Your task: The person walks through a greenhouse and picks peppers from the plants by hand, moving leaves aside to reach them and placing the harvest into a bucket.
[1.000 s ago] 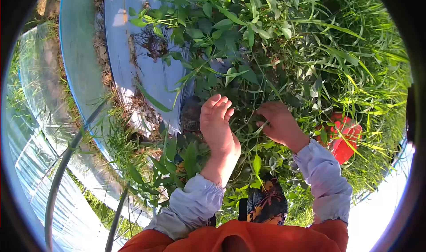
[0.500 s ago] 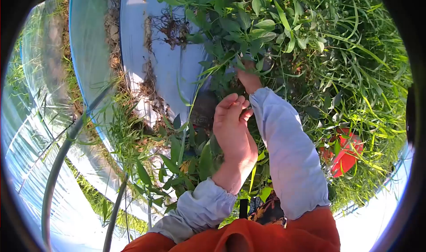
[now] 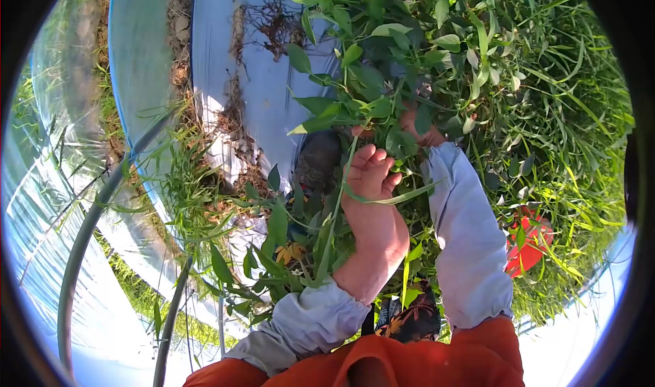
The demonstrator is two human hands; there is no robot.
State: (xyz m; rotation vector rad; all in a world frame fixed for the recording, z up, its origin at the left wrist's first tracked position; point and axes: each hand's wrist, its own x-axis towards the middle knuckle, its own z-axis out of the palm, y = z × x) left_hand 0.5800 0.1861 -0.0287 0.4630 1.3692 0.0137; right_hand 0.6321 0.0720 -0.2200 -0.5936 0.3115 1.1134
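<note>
My left hand point(image 3: 368, 179) is raised in the middle, its fingers curled in toward the palm. A long grass blade point(image 3: 402, 197) crosses its wrist, and a thin green stem runs close along its left side. Whatever the curled fingers hold, if anything, is hidden. My right hand point(image 3: 417, 129) reaches into a leafy green plant point(image 3: 372, 80) just beyond and to the right. Leaves cover its fingers, so their grip does not show. Both forearms wear pale sleeve covers point(image 3: 471, 237).
Left of the plant lies pale plastic sheeting point(image 3: 266, 107) with dry roots point(image 3: 273, 29) on it. A dark shoe point(image 3: 319, 162) stands below the leaves. Curved grey poles point(image 3: 85, 250) rise at left. Dense grass point(image 3: 573, 148) fills the right, around a red object point(image 3: 529, 247).
My left hand has moved slightly right, and a grass blade now lies across its wrist. My right hand has shifted right and a little down. The plant's leaves hang lower around the hands.
</note>
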